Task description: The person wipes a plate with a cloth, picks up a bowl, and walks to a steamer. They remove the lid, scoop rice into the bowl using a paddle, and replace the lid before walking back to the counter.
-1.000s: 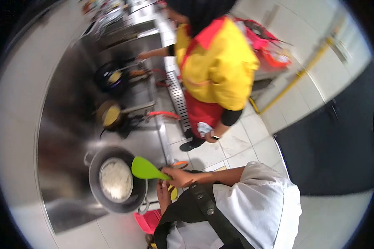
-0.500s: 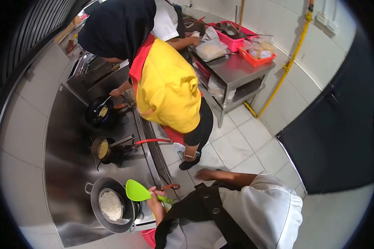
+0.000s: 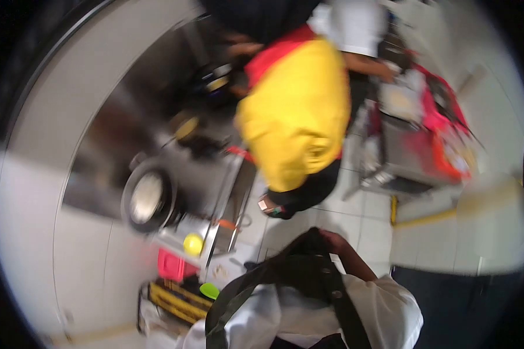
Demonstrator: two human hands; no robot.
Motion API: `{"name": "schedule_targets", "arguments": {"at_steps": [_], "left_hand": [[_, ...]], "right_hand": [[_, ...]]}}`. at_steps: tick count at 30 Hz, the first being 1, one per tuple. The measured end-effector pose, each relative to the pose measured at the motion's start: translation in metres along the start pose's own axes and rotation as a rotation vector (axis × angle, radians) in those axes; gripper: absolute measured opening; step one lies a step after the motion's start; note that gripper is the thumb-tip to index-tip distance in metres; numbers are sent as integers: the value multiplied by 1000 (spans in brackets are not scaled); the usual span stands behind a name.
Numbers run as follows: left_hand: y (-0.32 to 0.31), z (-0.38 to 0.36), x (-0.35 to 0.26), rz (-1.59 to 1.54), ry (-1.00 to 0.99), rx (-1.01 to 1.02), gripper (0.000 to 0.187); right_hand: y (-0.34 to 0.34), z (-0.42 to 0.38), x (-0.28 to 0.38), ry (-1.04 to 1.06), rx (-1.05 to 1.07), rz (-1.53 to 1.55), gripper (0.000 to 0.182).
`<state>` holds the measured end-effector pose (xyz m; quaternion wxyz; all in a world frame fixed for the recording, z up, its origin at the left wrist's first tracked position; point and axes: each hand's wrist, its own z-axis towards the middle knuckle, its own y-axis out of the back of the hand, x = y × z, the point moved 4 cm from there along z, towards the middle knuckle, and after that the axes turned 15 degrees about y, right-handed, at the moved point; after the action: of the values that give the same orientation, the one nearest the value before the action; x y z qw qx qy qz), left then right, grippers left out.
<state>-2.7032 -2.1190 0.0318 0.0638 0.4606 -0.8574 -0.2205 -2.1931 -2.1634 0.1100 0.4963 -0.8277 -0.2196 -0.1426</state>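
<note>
My left hand is out of sight. The broad head of a lime-green spatula shows low at the left, beside my white sleeve and dark apron. My right hand is at the apron's front edge, its fingers partly hidden and smeared by motion. To the left, a large wok-shaped pan stands on the steel stove counter, with a pot of white rice inside it.
A person in a yellow top stands at the stove, near a frying pan and a small pot. Another person's white sleeve shows behind. A steel table with baskets stands right. A yellow-barred rack is lower left.
My view has swung and blurred. The green spatula has moved from beside the rice pot down toward my left side, and my left hand has left view. My right hand has come to the apron.
</note>
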Motion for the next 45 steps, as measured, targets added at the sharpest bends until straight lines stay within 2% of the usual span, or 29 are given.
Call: {"name": "schedule_targets", "arguments": {"at_steps": [3, 6, 9, 10, 12, 14, 16, 19, 22, 26, 30, 33, 36, 37, 40, 43, 44, 45], "left_hand": [[-34, -8, 74, -15, 81, 43, 20], [-60, -10, 127, -262, 164, 58, 20], [-63, -3, 154, -587, 179, 30, 19], [-54, 3, 156, -745, 159, 9, 19], [-29, 17, 154, -1276, 51, 111, 19], [35, -51, 106, -1900, -1, 404, 19], [93, -104, 76, -1979, -112, 353, 24], [150, -140, 34, -1897, -345, 486, 28], [169, -109, 27, -1763, -425, 578, 39], [214, -155, -36, -1720, -502, 417, 34], [226, -170, -82, -1765, -368, 372, 29], [227, -157, -104, -1800, -303, 290, 23], [226, -143, -121, -1777, -278, 249, 27], [232, -154, -132, -1734, -266, 213, 28], [247, -180, -162, -1574, -232, 120, 35], [248, -175, -170, -1396, -265, 55, 36], [252, -181, -178, -1370, -302, 49, 33], [258, -187, -185, -1342, -343, 43, 31]], "right_hand": [[-120, 7, 33, 38, -73, -283, 41], [-173, 82, 15, 25, 68, -500, 41], [-213, 141, -20, -3, 157, -611, 42], [-226, 159, -29, -4, 171, -631, 42], [-248, 184, -45, 4, 181, -663, 42], [-264, 208, -60, 19, 177, -687, 42], [-280, 225, -66, 45, 164, -707, 43], [-310, 251, -72, 87, 145, -719, 43], [-342, 285, -70, 144, 131, -717, 44], [-381, 344, -69, 203, 128, -706, 45], [-398, 413, -92, 201, 119, -659, 45], [-415, 428, -107, 65, 97, -524, 46], [-462, 368, -98, -235, 68, -450, 50], [-459, 360, -97, -257, 48, -579, 40], [-425, 351, -90, -7, 407, -1411, 24], [-418, 365, -79, 198, 552, -1390, 14], [-440, 367, -74, 408, 607, -1364, 9], [-460, 372, -66, 446, 615, -1502, 10]]}}
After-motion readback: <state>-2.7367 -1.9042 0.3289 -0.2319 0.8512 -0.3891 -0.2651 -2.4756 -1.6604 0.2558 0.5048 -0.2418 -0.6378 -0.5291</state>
